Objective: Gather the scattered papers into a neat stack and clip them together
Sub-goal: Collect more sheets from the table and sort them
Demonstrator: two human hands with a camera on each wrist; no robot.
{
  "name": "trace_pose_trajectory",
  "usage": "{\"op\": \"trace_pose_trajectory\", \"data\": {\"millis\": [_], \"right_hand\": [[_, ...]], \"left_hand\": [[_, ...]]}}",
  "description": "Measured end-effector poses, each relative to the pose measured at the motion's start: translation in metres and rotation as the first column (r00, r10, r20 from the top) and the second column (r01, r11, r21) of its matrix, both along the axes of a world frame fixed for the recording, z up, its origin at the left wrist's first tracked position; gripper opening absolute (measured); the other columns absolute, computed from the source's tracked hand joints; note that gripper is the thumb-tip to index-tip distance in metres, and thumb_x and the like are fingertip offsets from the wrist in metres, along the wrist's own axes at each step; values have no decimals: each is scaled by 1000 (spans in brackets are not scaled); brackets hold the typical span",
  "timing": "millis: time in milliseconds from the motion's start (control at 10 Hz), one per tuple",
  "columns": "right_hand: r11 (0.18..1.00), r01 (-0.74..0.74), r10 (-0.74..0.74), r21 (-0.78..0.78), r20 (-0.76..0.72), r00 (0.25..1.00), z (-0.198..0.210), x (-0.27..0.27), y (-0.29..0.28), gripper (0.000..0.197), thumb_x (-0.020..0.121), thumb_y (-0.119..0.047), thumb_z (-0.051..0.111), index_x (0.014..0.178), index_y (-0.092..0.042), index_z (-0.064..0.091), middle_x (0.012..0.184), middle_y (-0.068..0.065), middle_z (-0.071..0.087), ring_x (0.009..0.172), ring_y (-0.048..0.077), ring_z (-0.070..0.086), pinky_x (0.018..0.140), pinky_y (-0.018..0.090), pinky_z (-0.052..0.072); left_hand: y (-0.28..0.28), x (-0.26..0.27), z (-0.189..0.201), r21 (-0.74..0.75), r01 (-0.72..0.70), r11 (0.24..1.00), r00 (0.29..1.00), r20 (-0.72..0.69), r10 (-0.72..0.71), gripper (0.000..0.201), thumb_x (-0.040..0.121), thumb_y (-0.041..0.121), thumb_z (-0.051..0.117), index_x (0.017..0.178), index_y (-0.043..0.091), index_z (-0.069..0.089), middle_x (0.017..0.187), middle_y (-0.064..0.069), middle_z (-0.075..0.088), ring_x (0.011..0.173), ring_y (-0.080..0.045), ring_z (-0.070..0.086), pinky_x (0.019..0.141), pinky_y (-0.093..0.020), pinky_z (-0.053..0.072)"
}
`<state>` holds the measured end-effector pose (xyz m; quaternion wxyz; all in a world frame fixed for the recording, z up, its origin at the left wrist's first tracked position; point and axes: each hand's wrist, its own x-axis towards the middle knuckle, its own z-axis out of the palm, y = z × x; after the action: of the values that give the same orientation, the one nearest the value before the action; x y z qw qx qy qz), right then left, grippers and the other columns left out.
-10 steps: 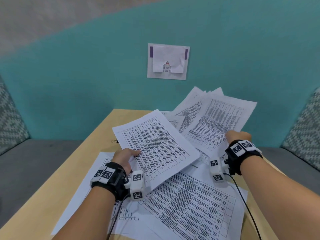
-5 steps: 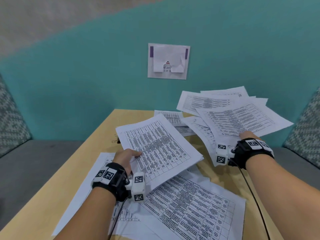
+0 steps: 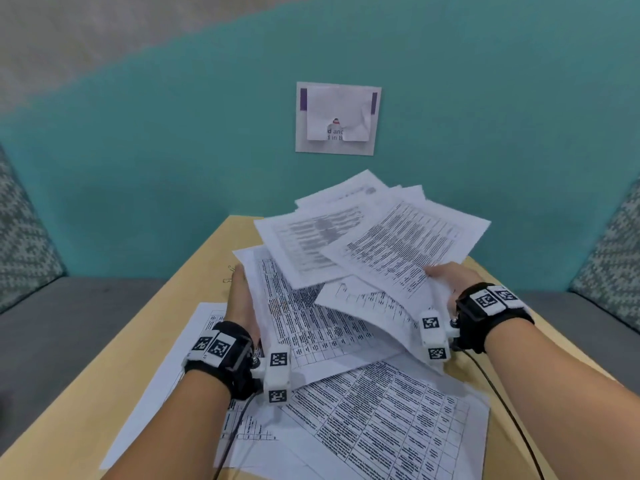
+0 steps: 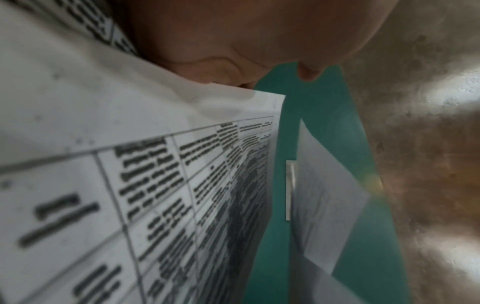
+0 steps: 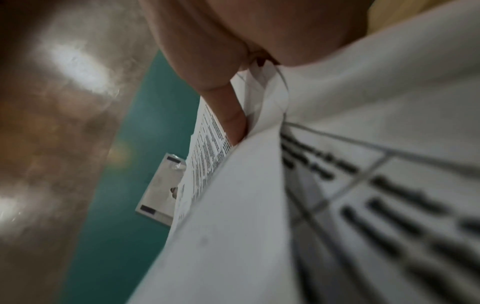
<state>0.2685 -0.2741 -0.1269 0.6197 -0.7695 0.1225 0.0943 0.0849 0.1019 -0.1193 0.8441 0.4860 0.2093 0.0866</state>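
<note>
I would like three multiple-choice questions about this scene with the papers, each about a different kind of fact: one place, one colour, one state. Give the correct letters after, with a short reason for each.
1. Where do the small paper clips lie?
A. on the table just beyond the left hand
B. on the grey seat
C. on top of the papers near the right wrist

2. What colour is the wall behind the table?
A. yellow
B. teal
C. red

3. What is the right hand doing?
A. resting flat on bare wood
B. hanging idle at the table's side
C. holding several sheets raised off the table

Answers: 1 A, the clips sit on bare wood past the left hand fingertips. 2 B, the head view shows teal. 3 C, the right wrist view shows a thumb pinching paper edges.
</note>
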Motion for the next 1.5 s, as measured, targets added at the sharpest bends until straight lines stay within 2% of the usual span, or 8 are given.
{"op": "trace_pose_trajectory", "data": {"millis": [100,300,400,600,800,1000,1100,1500], "right_hand": [[997,-30,27,-72,-36,999,36,-68,49,53,71,-31,80,115,-7,63,132,16,63,122,39,60,104,53,49],[980,-88,68,-181,-114,991,37,-83,68,56,68,-24,83,110,6,62,115,22,62,106,42,61,94,46,50],[984,-99,75,-151,-154,985,44,-97,78,14,88,-6,69,80,2,61,95,14,51,83,33,50,80,39,40],[981,-144,125,-126,-151,981,38,-92,93,11,89,-9,64,93,1,64,92,9,46,72,30,43,68,39,42],[969,-186,166,-164,-129,978,42,-96,114,22,88,-18,71,104,-2,68,142,25,45,127,41,48,89,41,43],[983,-182,179,-5,-156,971,50,-104,115,15,83,-19,78,84,-9,66,115,5,54,95,27,54,98,39,42],[971,-203,226,126,-203,953,43,-100,102,88,35,-20,100,115,-11,65,148,5,42,115,33,56,95,53,50],[731,-333,320,595,133,938,70,-117,95,27,75,-13,75,98,-3,66,103,13,65,93,34,68,81,43,52]], "left_hand": [[-1,-3,2,-28,47,998,998,52,-46,102,68,97,45,150,38,49,157,-3,50,143,-27,47,120,-56,31],[-2,1,-5,135,-23,991,990,-131,41,20,88,5,61,108,0,62,133,-21,60,107,-36,61,100,-45,47],[1,7,-13,223,-34,974,978,-193,79,38,83,-2,65,120,-11,62,126,-15,58,106,-33,56,95,-41,44],[1,6,-7,239,29,971,989,-147,7,52,87,27,78,133,11,60,152,-5,45,143,-27,40,116,-50,34],[-1,-1,-8,324,39,945,989,-149,11,61,56,-5,90,112,6,66,122,-9,71,114,-38,67,70,-44,61],[-3,-6,2,200,4,980,997,-81,13,68,59,-23,77,120,-2,55,125,-19,63,105,-41,64,69,-35,64],[-3,-11,12,162,-31,986,999,-9,33,55,66,-28,69,114,-1,60,117,-24,68,107,-46,66,89,-50,61],[-27,-37,133,688,-126,714,928,335,-160,45,79,-25,61,102,13,72,89,2,81,81,-13,77,70,-33,62]]}}
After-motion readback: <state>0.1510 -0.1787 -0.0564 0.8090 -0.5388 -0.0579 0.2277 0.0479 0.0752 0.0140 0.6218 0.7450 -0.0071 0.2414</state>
